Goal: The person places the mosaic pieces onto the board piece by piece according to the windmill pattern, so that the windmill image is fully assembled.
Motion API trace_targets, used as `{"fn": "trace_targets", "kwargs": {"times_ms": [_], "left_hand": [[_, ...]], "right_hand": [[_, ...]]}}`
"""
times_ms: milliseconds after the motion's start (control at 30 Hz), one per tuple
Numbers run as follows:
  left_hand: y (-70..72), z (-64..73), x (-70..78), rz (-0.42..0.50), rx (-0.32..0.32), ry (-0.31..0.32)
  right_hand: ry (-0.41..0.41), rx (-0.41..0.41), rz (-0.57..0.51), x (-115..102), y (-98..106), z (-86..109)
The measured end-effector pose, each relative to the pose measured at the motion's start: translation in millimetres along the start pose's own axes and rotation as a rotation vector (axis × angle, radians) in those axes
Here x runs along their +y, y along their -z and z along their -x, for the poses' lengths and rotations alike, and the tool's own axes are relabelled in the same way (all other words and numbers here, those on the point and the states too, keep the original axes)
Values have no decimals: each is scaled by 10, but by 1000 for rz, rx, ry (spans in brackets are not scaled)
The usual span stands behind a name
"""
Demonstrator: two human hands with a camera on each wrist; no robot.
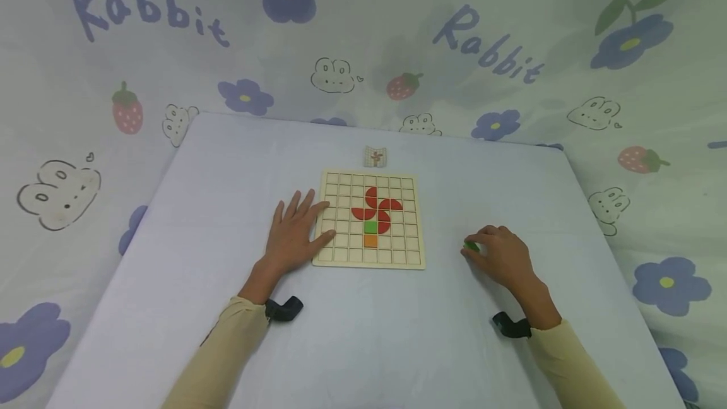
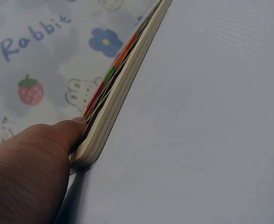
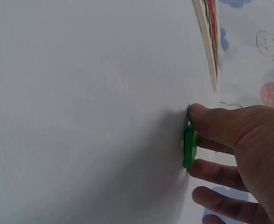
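A square wooden grid board lies mid-table in the head view. Several red rounded pieces form a pinwheel on it, with a green square and an orange square below. My left hand lies spread at the board's left side, its thumb and index finger over the edge. The left wrist view shows that thumb on the board's near corner. Right of the board, my right hand pinches a small green piece between thumb and fingers, at the tabletop.
A small card with a red pinwheel picture sits just behind the board. The white tabletop ends in front of a printed curtain. Black wrist mounts show on both forearms.
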State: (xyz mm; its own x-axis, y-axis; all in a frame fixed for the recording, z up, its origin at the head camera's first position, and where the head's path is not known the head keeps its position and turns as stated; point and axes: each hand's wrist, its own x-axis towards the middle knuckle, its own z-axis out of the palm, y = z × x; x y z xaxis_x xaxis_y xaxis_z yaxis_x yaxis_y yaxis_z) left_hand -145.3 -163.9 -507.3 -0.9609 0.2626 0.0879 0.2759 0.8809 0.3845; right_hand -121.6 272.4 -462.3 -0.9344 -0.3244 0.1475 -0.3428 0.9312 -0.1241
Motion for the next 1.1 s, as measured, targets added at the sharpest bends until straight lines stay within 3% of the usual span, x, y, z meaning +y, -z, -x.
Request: {"fn": "trace_targets", "kwargs": {"times_ms": [133,467,733,933,1100], "left_hand": [[-2,-4,-8,-5,4,3],[11,-25,0,0,14,-4],[23,-8,16,-16,1,3],[26,-6,9,-4,8,-6],[3,4,-7,1,14,-9]], "right_hand": [[15,13,-23,-8,12,17],[208,175,-97,-113,-60,-183],[418,171,-218,-745,-99,-473],[589,204,-225,-1202,-272,-663],[681,207,-193,-1438,-357,-746]]}}
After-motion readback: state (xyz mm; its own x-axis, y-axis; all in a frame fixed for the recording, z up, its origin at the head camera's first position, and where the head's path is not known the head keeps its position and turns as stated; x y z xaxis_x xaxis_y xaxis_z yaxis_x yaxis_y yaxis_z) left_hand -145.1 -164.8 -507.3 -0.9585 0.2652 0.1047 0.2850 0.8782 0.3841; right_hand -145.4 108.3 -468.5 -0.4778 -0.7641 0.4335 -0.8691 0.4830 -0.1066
